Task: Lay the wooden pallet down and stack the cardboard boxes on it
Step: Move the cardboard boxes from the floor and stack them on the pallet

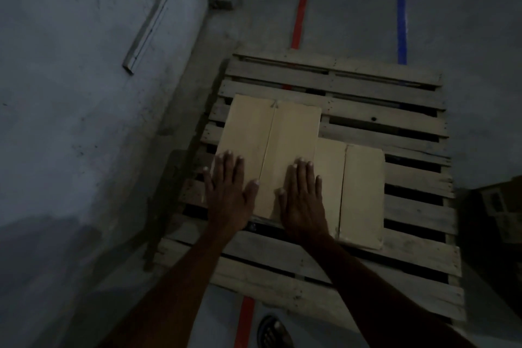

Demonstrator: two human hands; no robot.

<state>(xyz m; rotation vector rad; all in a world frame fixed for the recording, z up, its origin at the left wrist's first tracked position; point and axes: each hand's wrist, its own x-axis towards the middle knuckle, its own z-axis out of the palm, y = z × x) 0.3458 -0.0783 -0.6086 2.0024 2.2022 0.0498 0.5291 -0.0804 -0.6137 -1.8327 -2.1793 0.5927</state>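
Note:
A wooden pallet (395, 121) lies flat on the concrete floor. On its left half sits a tan cardboard box (271, 133) with a centre seam on top. A second tan box (361, 195) lies lower beside it on the right, partly under or against it. My left hand (228, 192) lies flat with fingers spread on the near left part of the upper box. My right hand (302, 200) lies flat on the same box's near right part, at the edge toward the second box.
A grey wall (84, 93) stands close on the left of the pallet. Red tape (302, 8) and blue tape (401, 22) lines mark the floor beyond. A dark box-like object (497, 206) sits at the right edge. My shoe (272, 333) shows near the pallet's front.

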